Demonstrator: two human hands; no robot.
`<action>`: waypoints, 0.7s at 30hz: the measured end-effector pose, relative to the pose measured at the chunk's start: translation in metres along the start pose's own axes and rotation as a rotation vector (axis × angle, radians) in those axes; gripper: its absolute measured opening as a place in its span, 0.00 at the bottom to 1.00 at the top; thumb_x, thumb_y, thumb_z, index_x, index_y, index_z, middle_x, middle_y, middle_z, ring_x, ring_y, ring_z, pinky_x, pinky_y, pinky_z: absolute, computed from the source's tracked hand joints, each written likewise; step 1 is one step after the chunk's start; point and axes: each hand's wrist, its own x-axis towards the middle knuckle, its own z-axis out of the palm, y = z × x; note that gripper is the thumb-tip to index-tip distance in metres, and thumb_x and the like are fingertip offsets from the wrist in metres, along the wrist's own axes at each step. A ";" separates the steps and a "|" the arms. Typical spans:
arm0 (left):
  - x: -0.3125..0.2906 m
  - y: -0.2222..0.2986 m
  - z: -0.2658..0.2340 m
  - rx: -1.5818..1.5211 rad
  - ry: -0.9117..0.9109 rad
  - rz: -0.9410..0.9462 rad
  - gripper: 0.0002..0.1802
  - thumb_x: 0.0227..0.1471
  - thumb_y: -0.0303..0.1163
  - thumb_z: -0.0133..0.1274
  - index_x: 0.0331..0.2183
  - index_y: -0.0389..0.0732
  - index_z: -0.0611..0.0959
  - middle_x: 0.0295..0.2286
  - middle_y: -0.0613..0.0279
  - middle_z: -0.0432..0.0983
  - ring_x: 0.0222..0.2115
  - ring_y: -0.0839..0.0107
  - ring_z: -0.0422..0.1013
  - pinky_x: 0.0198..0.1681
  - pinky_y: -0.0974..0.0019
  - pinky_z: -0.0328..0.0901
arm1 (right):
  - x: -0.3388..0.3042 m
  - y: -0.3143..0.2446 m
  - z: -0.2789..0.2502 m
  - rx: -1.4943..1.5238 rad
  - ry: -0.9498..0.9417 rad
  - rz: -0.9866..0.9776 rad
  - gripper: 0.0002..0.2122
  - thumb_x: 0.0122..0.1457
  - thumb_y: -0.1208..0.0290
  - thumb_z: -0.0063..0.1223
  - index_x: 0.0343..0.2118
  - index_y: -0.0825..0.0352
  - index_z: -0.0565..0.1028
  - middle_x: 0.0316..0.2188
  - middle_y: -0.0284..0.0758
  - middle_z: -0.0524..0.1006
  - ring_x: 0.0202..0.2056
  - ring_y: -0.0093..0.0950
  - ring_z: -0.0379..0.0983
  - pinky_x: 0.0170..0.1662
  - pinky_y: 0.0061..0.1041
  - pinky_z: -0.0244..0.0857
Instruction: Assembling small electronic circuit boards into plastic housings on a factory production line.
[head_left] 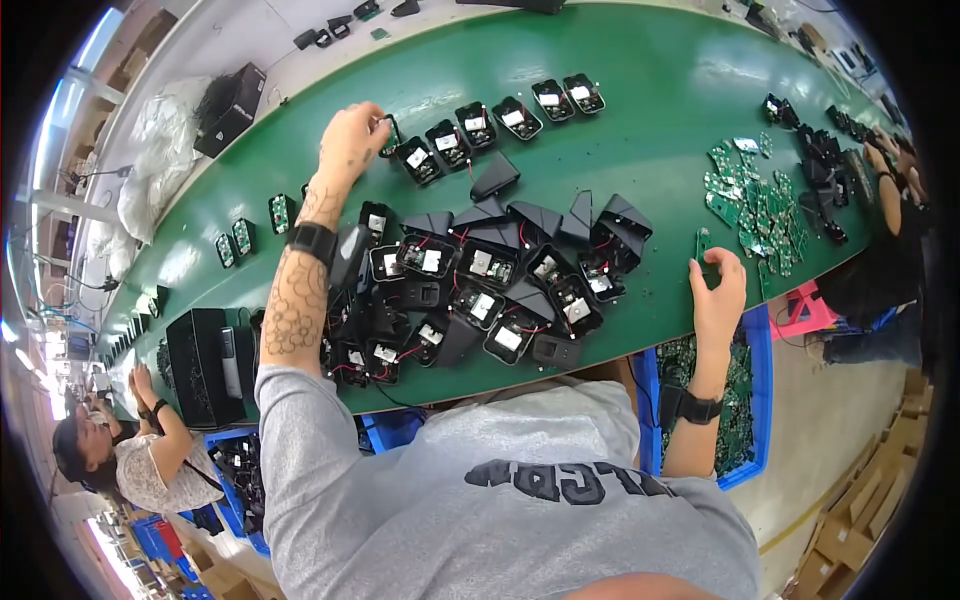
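Note:
My left hand (pixel 350 138) reaches to the left end of a row of open black plastic housings (pixel 447 143) with white parts inside. Its fingers are closed on the edge of another black housing (pixel 391 140), mostly hidden behind the fingertips. My right hand (pixel 719 290) is over the right part of the table, its thumb and fingers pinching a small green circuit board (pixel 703 241). Between my arms lies a heap of open black housings (pixel 488 266) with red wires and white parts, mixed with black covers (pixel 536 218).
A pile of green circuit boards (pixel 770 215) lies on the green table (pixel 640 130) at the right. Blue bins (pixel 763 400) stand below the near edge. A black box (pixel 195 365) is at the left. One person (pixel 160 450) works at the left, another (pixel 870 250) at the right.

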 end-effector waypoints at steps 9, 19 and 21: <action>-0.028 0.036 0.011 -0.117 -0.248 -0.052 0.21 0.48 0.38 0.59 0.39 0.34 0.76 0.34 0.42 0.77 0.35 0.47 0.74 0.40 0.56 0.68 | 0.007 0.015 0.000 0.246 0.114 0.133 0.19 0.55 0.77 0.52 0.52 0.64 0.71 0.36 0.36 0.76 0.35 0.24 0.73 0.38 0.24 0.67; -0.098 0.112 -0.098 -1.532 -0.065 -0.457 0.25 0.54 0.33 0.46 0.53 0.34 0.70 0.42 0.48 0.73 0.39 0.67 0.73 0.39 0.68 0.70 | -0.019 -0.059 -0.036 1.077 -0.257 0.292 0.11 0.54 0.81 0.53 0.41 0.73 0.72 0.28 0.33 0.76 0.23 0.19 0.72 0.26 0.15 0.63; -0.135 0.169 -0.093 -1.857 -0.224 -0.639 0.22 0.52 0.29 0.43 0.50 0.37 0.70 0.42 0.45 0.73 0.40 0.61 0.74 0.36 0.65 0.71 | -0.024 -0.074 -0.036 1.139 -0.322 0.322 0.12 0.54 0.82 0.52 0.43 0.73 0.71 0.29 0.33 0.76 0.23 0.20 0.72 0.24 0.15 0.63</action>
